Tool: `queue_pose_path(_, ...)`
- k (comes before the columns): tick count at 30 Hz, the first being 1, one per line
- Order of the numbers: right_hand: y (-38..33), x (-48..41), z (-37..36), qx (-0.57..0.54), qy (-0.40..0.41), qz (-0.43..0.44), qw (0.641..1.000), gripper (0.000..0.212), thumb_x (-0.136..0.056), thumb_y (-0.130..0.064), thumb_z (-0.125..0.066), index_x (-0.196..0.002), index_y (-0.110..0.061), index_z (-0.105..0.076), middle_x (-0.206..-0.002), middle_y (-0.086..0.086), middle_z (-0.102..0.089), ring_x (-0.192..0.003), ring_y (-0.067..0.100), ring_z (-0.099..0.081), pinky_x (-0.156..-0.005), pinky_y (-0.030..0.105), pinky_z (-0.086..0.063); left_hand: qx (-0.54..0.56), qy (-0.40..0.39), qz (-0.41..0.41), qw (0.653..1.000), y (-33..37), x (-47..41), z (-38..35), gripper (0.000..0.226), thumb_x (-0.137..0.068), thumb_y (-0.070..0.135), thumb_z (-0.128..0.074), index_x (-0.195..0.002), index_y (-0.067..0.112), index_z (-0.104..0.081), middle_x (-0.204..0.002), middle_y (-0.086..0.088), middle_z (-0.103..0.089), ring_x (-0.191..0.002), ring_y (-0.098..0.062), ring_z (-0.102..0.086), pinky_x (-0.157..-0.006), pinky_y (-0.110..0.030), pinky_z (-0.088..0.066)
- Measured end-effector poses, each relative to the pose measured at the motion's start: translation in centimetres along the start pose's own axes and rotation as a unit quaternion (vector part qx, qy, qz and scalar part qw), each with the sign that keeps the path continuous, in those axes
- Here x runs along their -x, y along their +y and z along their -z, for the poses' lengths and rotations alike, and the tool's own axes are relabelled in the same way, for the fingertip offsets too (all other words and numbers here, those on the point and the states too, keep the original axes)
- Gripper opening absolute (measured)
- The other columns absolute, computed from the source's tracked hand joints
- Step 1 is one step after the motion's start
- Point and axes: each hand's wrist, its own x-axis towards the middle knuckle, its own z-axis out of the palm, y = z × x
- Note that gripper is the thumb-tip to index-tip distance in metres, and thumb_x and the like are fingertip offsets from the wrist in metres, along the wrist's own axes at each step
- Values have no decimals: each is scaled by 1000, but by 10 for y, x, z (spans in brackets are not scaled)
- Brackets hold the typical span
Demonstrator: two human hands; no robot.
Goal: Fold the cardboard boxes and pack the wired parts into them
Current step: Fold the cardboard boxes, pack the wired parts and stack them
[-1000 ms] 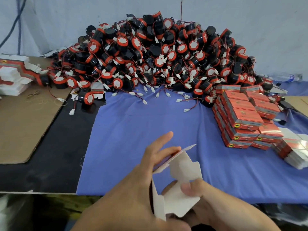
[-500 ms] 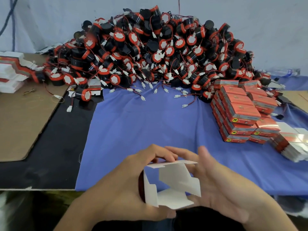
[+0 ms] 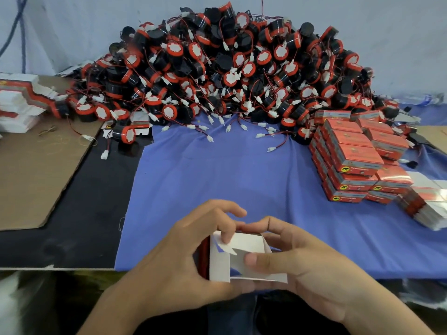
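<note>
Since the earlier frame the cardboard box (image 3: 242,258) has its flaps folded inward. I see the left hand (image 3: 183,259) gripping it and the right hand (image 3: 304,272) pinching it, thumb on a flap, perhaps not tucked, over the blue cloth (image 3: 229,170) near edge. Wired parts (image 3: 229,68) heap at its far edge.

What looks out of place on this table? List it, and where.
One wired part lies apart from the pile, just left of the blue cloth. The stack of flat boxes at the right edge leans and fans out sideways. Nothing looks damaged.
</note>
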Motion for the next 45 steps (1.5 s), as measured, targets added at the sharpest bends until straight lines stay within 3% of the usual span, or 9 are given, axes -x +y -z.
queue_pose_path(6, -6, 5, 5, -44, 14, -9, 999, 48, -58, -9, -91, -103, -11, -74, -117, 18, -69, -97, 34, -72, -79, 44, -60, -27, 27, -22, 999, -2, 1, 7, 42, -75, 47, -90, -105, 35, -64, -128, 13, -66, -120, -14, -65, -92, -25, -53)
queue_pose_path(13, -8, 8, 7, -104, -3, -6, 995, 44, -65, -18, -90, -105, -13, -75, -115, 16, -66, -100, 32, -66, -84, 45, -59, -46, 55, -80, 994, 3, 5, 7, 46, -77, 38, -89, -116, 33, -65, -139, 5, -57, -124, -18, -64, -99, -29, -52)
queue_pose_path(19, -9, 8, 7, -134, 18, -7, 991, 40, -60, -2, -87, -96, -15, -75, -112, 18, -71, -86, 32, -72, -68, 38, -60, -59, 69, -112, 990, 7, 11, 2, 30, -83, 33, -86, -99, 32, -61, -143, 1, -52, -125, -20, -64, -91, -35, -57)
queue_pose_path(27, 0, 5, -1, -56, 75, 16, 995, 43, -60, -7, -95, -96, -19, -75, -107, 10, -73, -82, 24, -71, -66, 31, -58, -61, 105, -39, 992, 8, 10, -11, 44, -76, 47, -85, -107, 40, -54, -135, 13, -58, -127, -12, -59, -95, -19, -48)
queue_pose_path(32, 4, 4, -4, -20, 116, 50, 992, 29, -71, -9, -87, -94, -23, -74, -99, 6, -73, -78, 22, -69, -67, 30, -57, 59, 87, 45, 993, -3, 13, -19, 92, -48, 49, -94, -133, 47, -57, -146, 12, -54, -136, -10, -51, -104, -24, -48)
queue_pose_path(35, 5, 4, -1, -19, 148, 65, 987, 28, -75, -5, -86, -93, -23, -74, -104, 6, -73, -80, 23, -70, -71, 35, -58, 179, 112, 77, 975, -12, 16, -21, 75, -64, 65, -85, -132, 44, -61, -146, 9, -58, -139, -13, -52, -113, -28, -43)
queue_pose_path(38, 6, 4, -3, 1, 160, 81, 984, 26, -77, -6, -85, -91, -23, -72, -102, 7, -75, -77, 23, -68, -65, 36, -54, 104, 102, 143, 979, -13, 16, -26, 62, -73, 82, -68, -129, 54, -60, -138, 23, -61, -134, -1, -53, -110, -34, -47)
queue_pose_path(41, 9, 2, -8, 57, 200, 107, 972, 24, -79, -11, -84, -88, -27, -69, -90, 6, -75, -69, 21, -65, -57, 31, -48, 86, 112, 166, 976, -9, 16, -32, 59, -77, 77, -69, -129, 50, -62, -132, 23, -65, -128, -3, -58, -103, -34, -46)
queue_pose_path(45, 10, 1, -10, 81, 202, 150, 964, 23, -82, -18, -83, -95, -35, -74, -95, -1, -76, -88, 15, -72, -66, 23, -54, 108, 158, 168, 967, -6, 13, -37, 50, -84, 56, -74, -129, 39, -63, -132, 15, -67, -127, -12, -60, -103, -38, -49)
